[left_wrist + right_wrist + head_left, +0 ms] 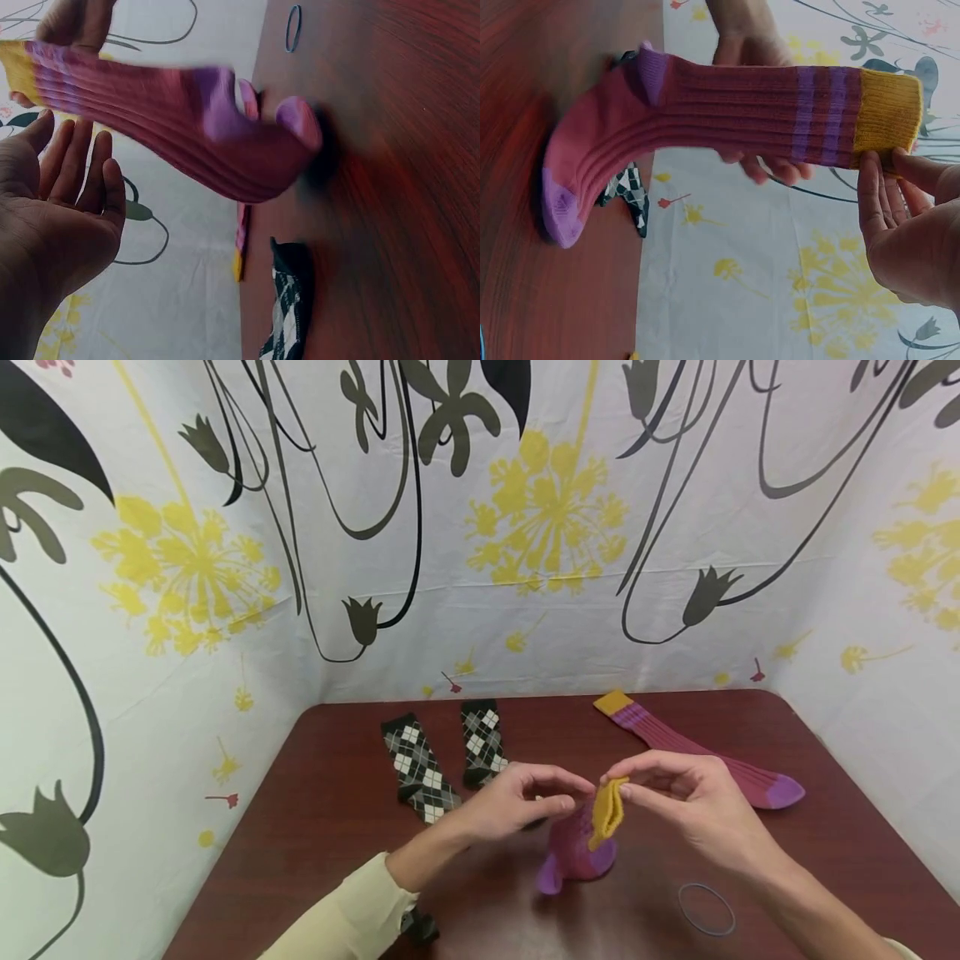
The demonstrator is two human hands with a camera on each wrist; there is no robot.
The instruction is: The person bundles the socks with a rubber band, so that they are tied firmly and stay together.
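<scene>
A magenta ribbed sock (735, 105) with purple heel, toe and stripes hangs upright over the table, its toe low near the wood. My right hand (693, 802) pinches its yellow cuff (608, 812) between thumb and fingers, as the right wrist view also shows (919, 225). My left hand (517, 797) is beside the upper part of the sock, fingers extended. In the left wrist view that hand (67, 195) lies palm up near the cuff; whether it touches the sock, I cannot tell.
A matching magenta sock (697, 747) lies flat at the back right. Two black-and-white argyle socks (420, 768) (483, 739) lie back left, with dark patterned fabric (418, 927) near my left sleeve. A thin grey-blue ring (707, 910) rests at front right. Printed cloth (480, 635) surrounds the table.
</scene>
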